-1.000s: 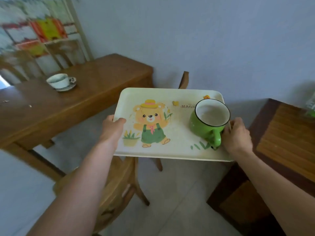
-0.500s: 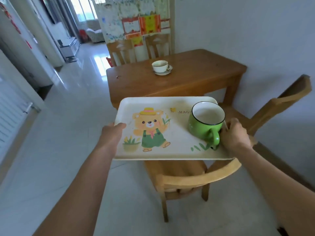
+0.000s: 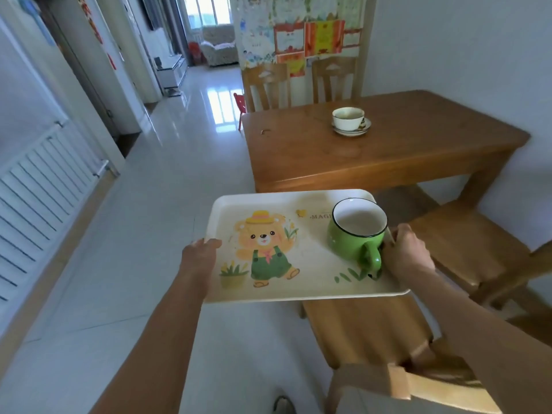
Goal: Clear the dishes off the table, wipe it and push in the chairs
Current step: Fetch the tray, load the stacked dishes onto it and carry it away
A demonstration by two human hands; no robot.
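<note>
The wooden table [image 3: 388, 150] bears a white cup [image 3: 348, 117] on its saucer [image 3: 351, 130] (near the far edge).

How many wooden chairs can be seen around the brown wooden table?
4. Two wooden chairs stand at the table's far side, left and right. One stands at the near right, and one below the cream bear-print tray. Others may be hidden.

Bright daylight from the far window [image 3: 209, 13] glares off the floor [image 3: 167, 162]; edges bend.
</note>
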